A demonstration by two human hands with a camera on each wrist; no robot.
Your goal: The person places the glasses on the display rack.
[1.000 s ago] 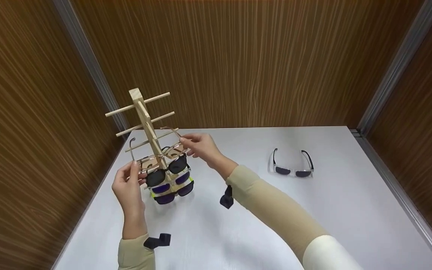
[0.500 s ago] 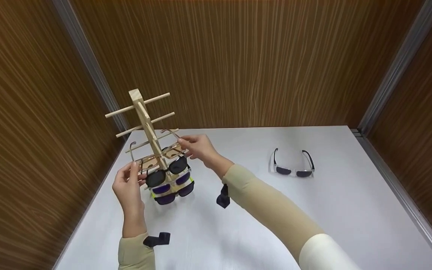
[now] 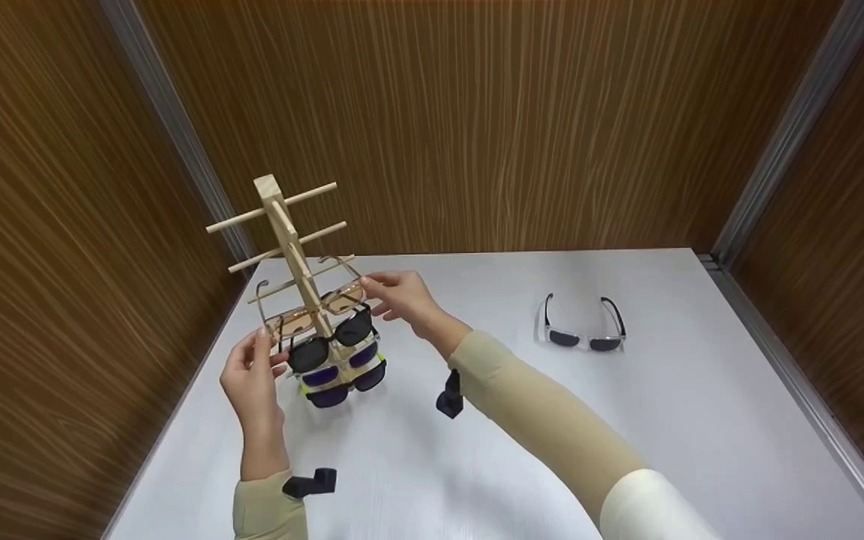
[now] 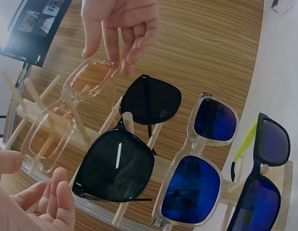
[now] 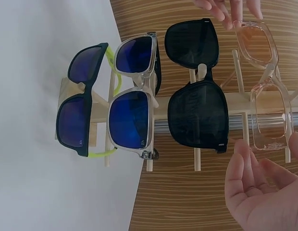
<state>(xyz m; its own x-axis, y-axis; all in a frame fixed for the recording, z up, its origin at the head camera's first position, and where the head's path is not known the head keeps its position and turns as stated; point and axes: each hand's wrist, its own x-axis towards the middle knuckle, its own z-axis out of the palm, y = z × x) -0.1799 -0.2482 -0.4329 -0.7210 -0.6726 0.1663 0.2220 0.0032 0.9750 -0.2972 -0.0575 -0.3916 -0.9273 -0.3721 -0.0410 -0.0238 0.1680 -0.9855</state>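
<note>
A pair of clear-framed, orange-tinted sunglasses [image 3: 343, 298] is at the wooden eyewear stand [image 3: 293, 251], its bridge right at a middle peg. My left hand [image 3: 252, 375] holds its left front corner lightly between thumb and fingers. At the opposite corner, my right hand [image 3: 406, 300] has thumb and fingertips around the hinge. The temples point back past the post. Directly below hang black sunglasses [image 5: 198, 113], then clear-framed sunglasses with blue lenses [image 5: 130, 118]. Lowest are dark sunglasses with yellow-green temples [image 5: 74, 120].
On the white table [image 3: 522, 420], another pair of clear-framed dark sunglasses [image 3: 584, 340] lies with temples unfolded, to the right. Bare pegs [image 3: 312, 193] stick out above the held pair. Wood-grain panels [image 3: 477, 127] enclose the table. A screen [image 4: 38, 26] shows in the left wrist view.
The orange-tinted sunglasses have tipped slightly, and more of their lenses shows. Both hands have shifted a little outward at the corners. The other sunglasses stay put.
</note>
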